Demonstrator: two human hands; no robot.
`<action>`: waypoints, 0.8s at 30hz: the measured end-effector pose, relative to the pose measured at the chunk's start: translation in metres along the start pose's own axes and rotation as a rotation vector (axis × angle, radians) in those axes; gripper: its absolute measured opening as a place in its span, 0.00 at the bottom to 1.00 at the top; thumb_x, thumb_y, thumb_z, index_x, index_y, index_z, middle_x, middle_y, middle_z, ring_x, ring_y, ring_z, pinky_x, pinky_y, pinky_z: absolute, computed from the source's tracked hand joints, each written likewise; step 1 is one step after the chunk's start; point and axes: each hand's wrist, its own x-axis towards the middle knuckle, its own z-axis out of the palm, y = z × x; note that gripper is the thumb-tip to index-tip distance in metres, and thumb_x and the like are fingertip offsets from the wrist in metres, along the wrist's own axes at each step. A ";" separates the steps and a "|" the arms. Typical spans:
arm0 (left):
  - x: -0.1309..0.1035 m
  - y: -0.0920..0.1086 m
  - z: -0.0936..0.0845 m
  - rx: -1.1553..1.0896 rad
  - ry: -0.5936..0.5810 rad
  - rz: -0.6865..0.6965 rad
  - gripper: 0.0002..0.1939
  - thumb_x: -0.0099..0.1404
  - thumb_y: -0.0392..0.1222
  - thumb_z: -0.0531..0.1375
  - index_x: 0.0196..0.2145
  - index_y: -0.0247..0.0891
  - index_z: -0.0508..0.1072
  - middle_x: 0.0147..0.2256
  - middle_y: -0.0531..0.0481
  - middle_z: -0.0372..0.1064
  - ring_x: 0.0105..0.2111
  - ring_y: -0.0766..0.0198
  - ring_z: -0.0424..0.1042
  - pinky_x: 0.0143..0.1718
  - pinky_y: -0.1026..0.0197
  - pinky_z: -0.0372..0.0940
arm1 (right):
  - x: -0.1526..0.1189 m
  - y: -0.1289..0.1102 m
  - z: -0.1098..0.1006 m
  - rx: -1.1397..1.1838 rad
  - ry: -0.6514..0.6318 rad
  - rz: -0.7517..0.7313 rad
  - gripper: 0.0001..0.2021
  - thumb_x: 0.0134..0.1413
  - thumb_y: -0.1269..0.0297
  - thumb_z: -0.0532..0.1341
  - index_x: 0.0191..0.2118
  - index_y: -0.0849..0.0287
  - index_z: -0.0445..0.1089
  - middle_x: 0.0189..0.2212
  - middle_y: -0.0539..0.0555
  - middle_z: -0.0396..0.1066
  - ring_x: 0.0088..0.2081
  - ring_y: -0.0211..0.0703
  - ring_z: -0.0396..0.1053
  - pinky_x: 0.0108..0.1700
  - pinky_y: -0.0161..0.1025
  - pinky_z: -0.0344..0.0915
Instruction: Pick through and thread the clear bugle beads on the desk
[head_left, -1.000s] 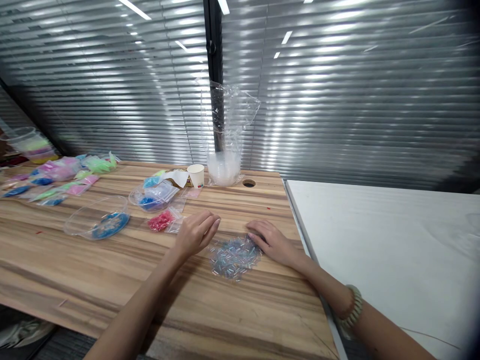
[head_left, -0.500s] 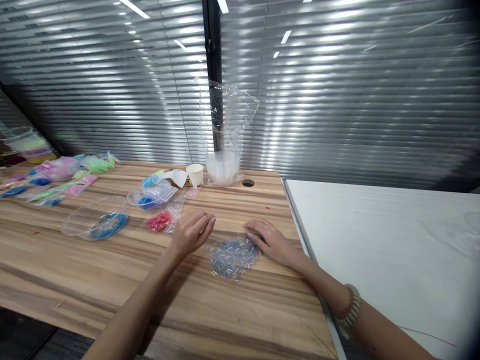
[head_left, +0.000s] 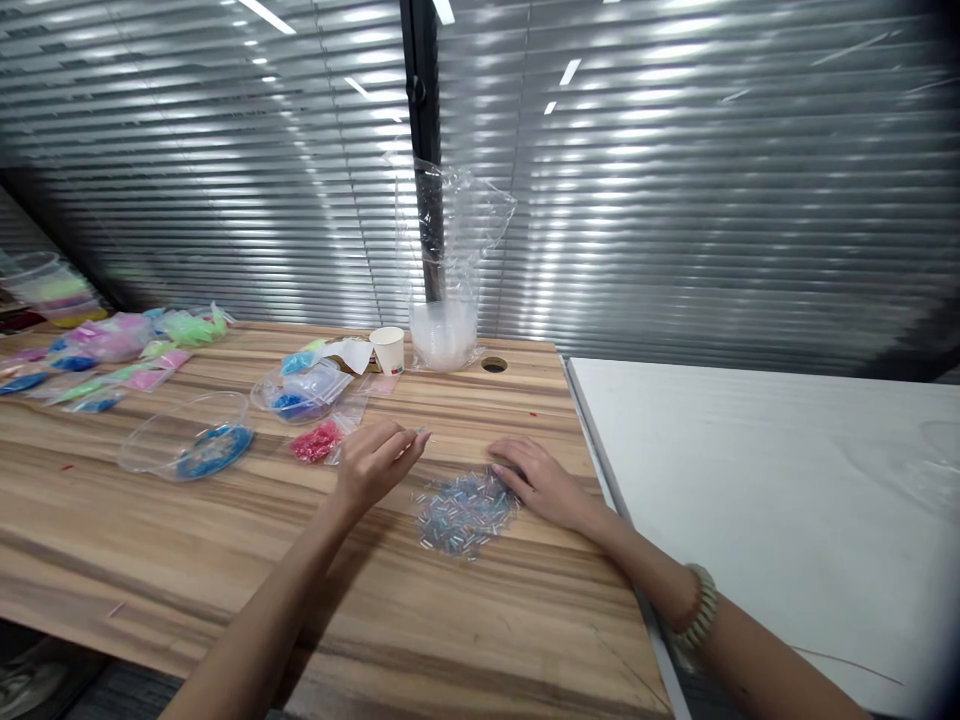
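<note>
Iridescent tube-shaped beads lie in a flat pile on the wooden table, between my two hands. I cannot tell whether thin clear plastic lies around them. My left hand is raised just left of the pile, thumb and forefinger pinched together. A tiny pale glint shows at its fingertips, too small to name. My right hand lies on the table at the pile's right side, fingers bent, with a gap between thumb and forefinger. Its thumb touches the edge of the beads. A small bag of red beads lies beyond my left hand.
Left of the hands are a clear dish with blue beads and another clear container. Farther back stand a paper cup and a plastic bag of clear bowls. Coloured packets spread at far left. A white table adjoins on the right.
My left hand has shifted very slightly, and a small pale glint now shows at its fingertips. My right hand and the bead pile stay in place; the view has moved a little.
</note>
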 end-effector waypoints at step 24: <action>-0.004 0.004 0.004 -0.016 -0.114 0.002 0.15 0.64 0.36 0.56 0.20 0.37 0.65 0.17 0.55 0.61 0.18 0.71 0.59 0.21 0.67 0.53 | 0.001 -0.002 -0.001 -0.010 -0.004 -0.003 0.15 0.65 0.59 0.49 0.50 0.58 0.66 0.48 0.56 0.67 0.52 0.45 0.62 0.56 0.46 0.59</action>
